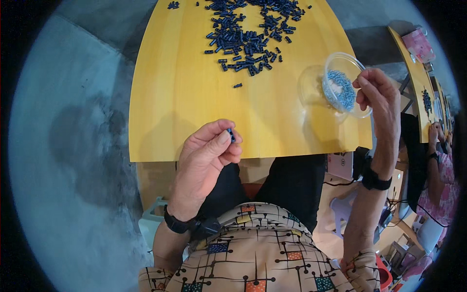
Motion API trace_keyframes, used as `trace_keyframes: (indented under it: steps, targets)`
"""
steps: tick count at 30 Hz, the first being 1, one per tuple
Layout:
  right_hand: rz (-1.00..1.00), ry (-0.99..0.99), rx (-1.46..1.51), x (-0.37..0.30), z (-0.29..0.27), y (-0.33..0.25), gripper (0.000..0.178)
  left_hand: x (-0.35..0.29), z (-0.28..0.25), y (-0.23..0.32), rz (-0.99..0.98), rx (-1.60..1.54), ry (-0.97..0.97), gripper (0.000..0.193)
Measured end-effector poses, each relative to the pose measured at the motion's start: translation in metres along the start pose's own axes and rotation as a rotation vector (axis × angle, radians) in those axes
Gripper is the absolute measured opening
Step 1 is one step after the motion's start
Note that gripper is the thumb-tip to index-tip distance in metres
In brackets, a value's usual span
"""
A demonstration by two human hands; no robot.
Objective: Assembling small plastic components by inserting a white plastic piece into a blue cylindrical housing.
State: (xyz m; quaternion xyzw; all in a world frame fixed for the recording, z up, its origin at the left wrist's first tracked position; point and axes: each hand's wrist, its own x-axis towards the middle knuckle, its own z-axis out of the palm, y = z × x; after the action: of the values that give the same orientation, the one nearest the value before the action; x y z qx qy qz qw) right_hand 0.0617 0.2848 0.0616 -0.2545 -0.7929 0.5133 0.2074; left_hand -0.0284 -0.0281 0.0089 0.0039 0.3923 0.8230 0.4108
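My left hand (210, 146) is closed in a pinch on a small dark plastic piece (231, 136), held just above the table's near edge. The fingers hide most of that piece. To the right, a clear round plastic tub (335, 58) holds many small shiny silver-blue metal parts (344, 92), too small to name surely. My right hand (379, 92) is over the tub's right rim, thumb and fingers pressed together. What lies between those fingertips, if anything, cannot be made out. One loose dark piece (237, 85) lies on the table ahead of my left hand.
Farther back on the yellow table (165, 97) spreads a large heap of dark plastic pieces (243, 41), with a small cluster (173, 5) at the far left. Another person's hand (434, 132) works at a second table (411, 78) on the right. A pale stool (153, 219) stands below left.
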Motion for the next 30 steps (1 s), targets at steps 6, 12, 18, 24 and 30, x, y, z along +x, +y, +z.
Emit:
trace_keyframes:
  steps: [6, 12, 18, 24, 30]
  targets:
    - [-0.043, 0.047, 0.396, -0.023, 0.009, 0.007, 0.014, -0.006, 0.002, -0.009, -0.012, -0.124, -0.003, 0.021]
    - [0.074, -0.191, 1.036, -0.082, 0.055, 0.003, 0.016, -0.020, 0.012, -0.019, -0.014, -0.153, -0.067, 0.019]
    - [0.262, -0.296, 1.272, -0.133, 0.094, -0.009, 0.013, -0.035, 0.025, -0.025, -0.005, -0.115, -0.110, 0.017]
    - [0.165, -0.329, 1.335, -0.162, 0.095, -0.017, 0.012, -0.059, 0.041, -0.028, 0.065, -0.077, -0.169, 0.016]
    - [0.173, -0.412, 1.382, -0.187, 0.094, -0.032, 0.013, -0.081, 0.055, -0.028, 0.202, -0.006, -0.236, 0.017]
